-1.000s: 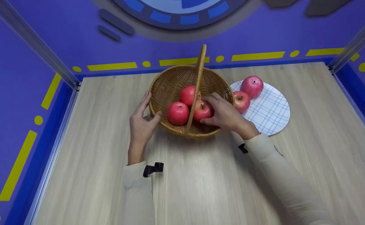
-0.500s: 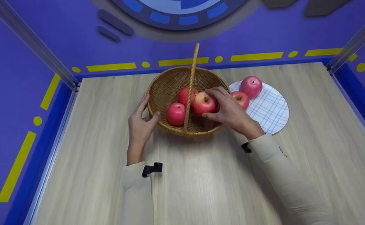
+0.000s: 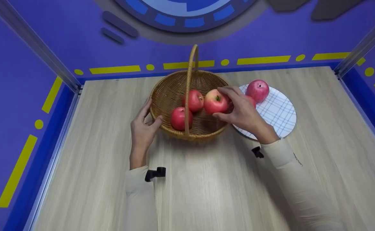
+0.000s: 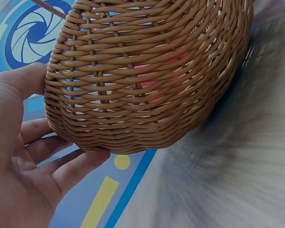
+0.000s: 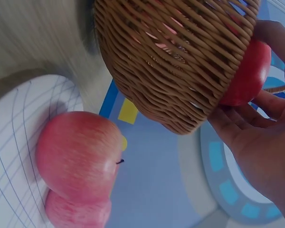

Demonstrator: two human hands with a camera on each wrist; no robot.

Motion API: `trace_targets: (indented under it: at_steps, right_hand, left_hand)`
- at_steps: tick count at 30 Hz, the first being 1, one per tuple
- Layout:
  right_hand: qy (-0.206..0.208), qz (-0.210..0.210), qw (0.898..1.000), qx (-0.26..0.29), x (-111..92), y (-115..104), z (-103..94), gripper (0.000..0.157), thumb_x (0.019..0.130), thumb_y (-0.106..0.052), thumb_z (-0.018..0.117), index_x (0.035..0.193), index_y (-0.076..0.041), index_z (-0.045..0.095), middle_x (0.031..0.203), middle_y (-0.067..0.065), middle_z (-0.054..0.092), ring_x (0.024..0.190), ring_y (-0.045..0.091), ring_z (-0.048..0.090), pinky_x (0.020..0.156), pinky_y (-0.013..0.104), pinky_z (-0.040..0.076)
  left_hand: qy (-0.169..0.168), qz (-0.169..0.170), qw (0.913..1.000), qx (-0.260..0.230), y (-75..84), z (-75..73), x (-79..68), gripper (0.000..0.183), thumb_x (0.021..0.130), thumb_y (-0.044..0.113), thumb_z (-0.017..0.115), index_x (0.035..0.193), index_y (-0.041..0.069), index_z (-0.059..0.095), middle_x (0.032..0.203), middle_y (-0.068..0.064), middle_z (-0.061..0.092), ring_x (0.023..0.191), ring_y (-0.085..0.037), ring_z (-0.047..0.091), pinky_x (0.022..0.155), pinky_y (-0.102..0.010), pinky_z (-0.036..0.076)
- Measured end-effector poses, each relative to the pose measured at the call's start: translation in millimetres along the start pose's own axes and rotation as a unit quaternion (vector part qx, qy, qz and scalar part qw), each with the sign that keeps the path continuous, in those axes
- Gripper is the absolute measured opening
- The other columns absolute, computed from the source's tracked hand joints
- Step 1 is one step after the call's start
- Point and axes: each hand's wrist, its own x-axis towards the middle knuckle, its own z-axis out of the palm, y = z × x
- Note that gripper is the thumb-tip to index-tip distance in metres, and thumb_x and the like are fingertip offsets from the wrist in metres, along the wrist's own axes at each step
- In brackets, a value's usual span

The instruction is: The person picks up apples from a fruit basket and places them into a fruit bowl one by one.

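Observation:
My left hand (image 3: 142, 128) grips the left side of a brown wicker basket (image 3: 166, 91) with a tall arched handle (image 3: 188, 96); in the left wrist view the thumb and fingers are spread around its edge. Thumb and fingers of my right hand (image 3: 248, 115) hold a red-yellow apple (image 3: 214, 103), stem up, at the basket's right rim. In the right wrist view this apple (image 5: 251, 71) shows at the rim, partly hidden by the weave. Two more red apples lie inside, one behind (image 3: 195, 100) and one in front (image 3: 178, 118), partly crossed by the handle.
Right of the basket, a round white plate (image 3: 279, 112) with blue checks bears a streaked red apple (image 3: 258, 90) and a second apple (image 5: 78, 154), mostly covered by my right hand in the head view. Blue panels (image 3: 104, 54) bound the wooden table (image 3: 190, 186) behind and at the sides.
My right hand has raised an apple from among those in the basket and moved it right to the rim. The handle has swung left; my left hand stays on the basket's side.

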Motion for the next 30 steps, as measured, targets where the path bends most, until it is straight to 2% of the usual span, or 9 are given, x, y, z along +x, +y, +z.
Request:
trace_targets:
  at_steps: [7, 13, 25, 27, 30]
  right_hand:
    - [0.019, 0.003, 1.0, 0.01, -1.8, -0.3, -10.4, 0.079, 0.081, -0.015, 0.095, 0.149, -0.001, 0.058, 0.145, 0.014, 0.057, 0.131, 0.028, 0.056, 0.11, 0.047, 0.049]
    - [0.037, 0.016, 0.999, 0.008, -4.1, 1.2, -20.9, 0.079, 0.08, -0.014, 0.095, 0.148, -0.001, 0.058, 0.145, 0.014, 0.056, 0.133, 0.028, 0.053, 0.11, 0.047, 0.049]
    - [0.068, 0.026, 0.997, -0.001, -10.7, 10.5, -40.5, 0.079, 0.08, -0.013, 0.096, 0.148, 0.002, 0.058, 0.144, 0.017, 0.057, 0.131, 0.03, 0.053, 0.107, 0.049, 0.049]
    - [0.072, 0.027, 0.997, 0.003, -12.0, 12.3, -43.6, 0.078, 0.081, -0.012, 0.095, 0.148, 0.003, 0.058, 0.144, 0.017, 0.057, 0.13, 0.029, 0.054, 0.107, 0.047, 0.049]
    - [0.077, 0.036, 0.996, 0.004, -14.5, 15.2, -48.4, 0.077, 0.082, -0.011, 0.094, 0.148, 0.002, 0.058, 0.143, 0.016, 0.057, 0.128, 0.028, 0.057, 0.106, 0.037, 0.05]
  left_hand:
    - [0.002, -0.003, 1.0, -0.005, 0.0, 0.5, 0.9, 0.068, 0.094, 0.006, 0.075, 0.158, 0.009, 0.052, 0.166, -0.006, 0.043, 0.146, -0.026, 0.046, 0.102, -0.054, 0.055]
    - [0.003, -0.004, 1.0, -0.002, -1.2, 0.5, 0.9, 0.068, 0.095, 0.006, 0.074, 0.159, 0.011, 0.052, 0.165, -0.002, 0.044, 0.146, -0.026, 0.047, 0.101, -0.056, 0.055]
    - [0.003, -0.024, 0.9996, -0.017, -0.4, 1.3, 0.6, 0.072, 0.093, 0.003, 0.077, 0.16, 0.01, 0.049, 0.167, -0.005, 0.041, 0.147, -0.03, 0.045, 0.102, -0.055, 0.054]
    - [0.002, -0.021, 0.9996, -0.016, -0.7, 1.0, 0.6, 0.071, 0.094, 0.003, 0.076, 0.159, 0.01, 0.05, 0.167, -0.004, 0.042, 0.147, -0.028, 0.046, 0.102, -0.054, 0.055]
    - [0.001, -0.016, 0.9997, -0.016, -1.1, 0.5, 0.8, 0.069, 0.095, 0.005, 0.075, 0.159, 0.011, 0.051, 0.166, -0.002, 0.043, 0.147, -0.026, 0.046, 0.102, -0.053, 0.055]
